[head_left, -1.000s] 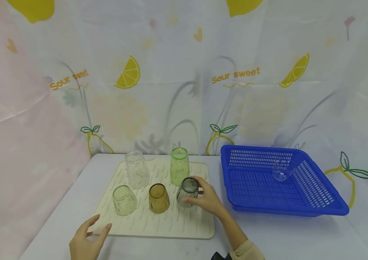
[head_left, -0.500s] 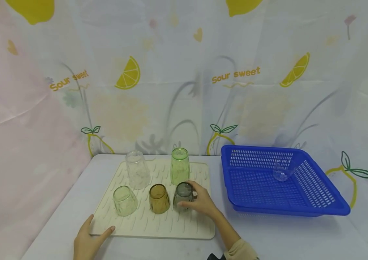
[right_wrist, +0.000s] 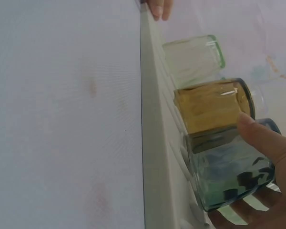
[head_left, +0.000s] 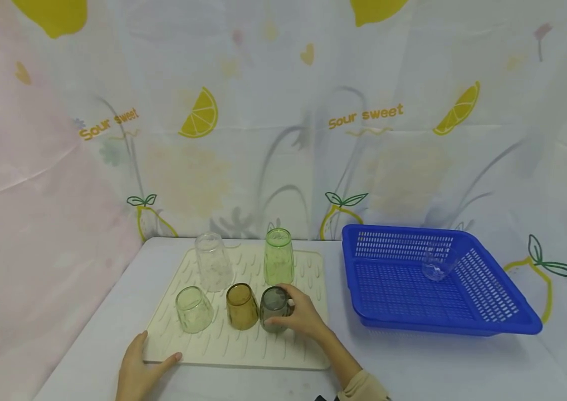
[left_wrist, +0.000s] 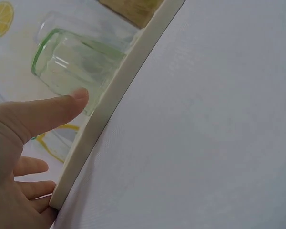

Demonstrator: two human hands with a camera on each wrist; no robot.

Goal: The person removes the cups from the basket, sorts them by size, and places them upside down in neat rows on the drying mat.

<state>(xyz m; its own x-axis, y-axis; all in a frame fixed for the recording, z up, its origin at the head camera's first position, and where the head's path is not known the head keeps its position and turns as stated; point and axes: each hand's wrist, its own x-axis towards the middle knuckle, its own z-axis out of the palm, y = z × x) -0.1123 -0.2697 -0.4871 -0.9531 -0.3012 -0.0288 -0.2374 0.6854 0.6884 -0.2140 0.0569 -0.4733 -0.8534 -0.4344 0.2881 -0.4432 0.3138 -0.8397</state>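
Note:
My right hand holds a grey glass tumbler around its side, thumb at the front and fingers behind. The tumbler is on the cream ridged drying mat, right beside an amber tumbler; in the right wrist view the grey glass overlaps the amber one. My left hand rests at the mat's front left corner, thumb and fingers spread apart. Nearest to it stands a short pale green tumbler, seen behind the thumb in the left wrist view.
Towards the back of the mat stand a tall clear glass and a tall green glass. A blue plastic basket sits to the right, with a clear glass inside. A printed cloth hangs behind the table.
My right hand has moved the grey tumbler left and nearer, up beside the amber one, which has shifted slightly left. My left hand has come to the mat's corner, its fingers spreading wider.

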